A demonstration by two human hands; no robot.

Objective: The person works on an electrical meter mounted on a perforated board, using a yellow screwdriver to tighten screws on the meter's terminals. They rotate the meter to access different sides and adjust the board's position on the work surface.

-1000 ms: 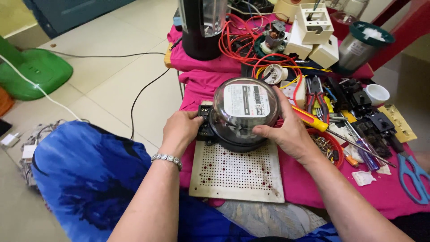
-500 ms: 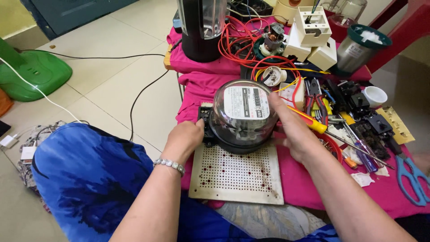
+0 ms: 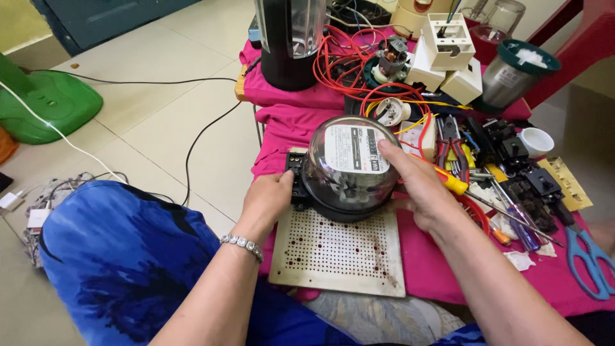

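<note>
Meter (image 3: 349, 170) sits between both hands on the perforated board (image 3: 339, 253), dome up so its dial faces the person. Left hand (image 3: 269, 198) clamps the black terminal block (image 3: 296, 182) to steady it; right hand (image 3: 419, 186) grips the dome's far side, fingers spread on the glass.

Blender (image 3: 291, 38) top cut off; meter (image 3: 349, 170) base hidden behind hands

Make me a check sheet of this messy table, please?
Surface: pink cloth over the table, perforated board on it.
Job's things: round meter with clear dome, standing on the board.
Clutter: pliers, yellow screwdriver, blue scissors, white boxes.
Hands: left hand grips the meter's black side; right hand on the dome.
Cables: red wires; black cord on floor.
Surroundings: tiled floor, green fan base.
</note>
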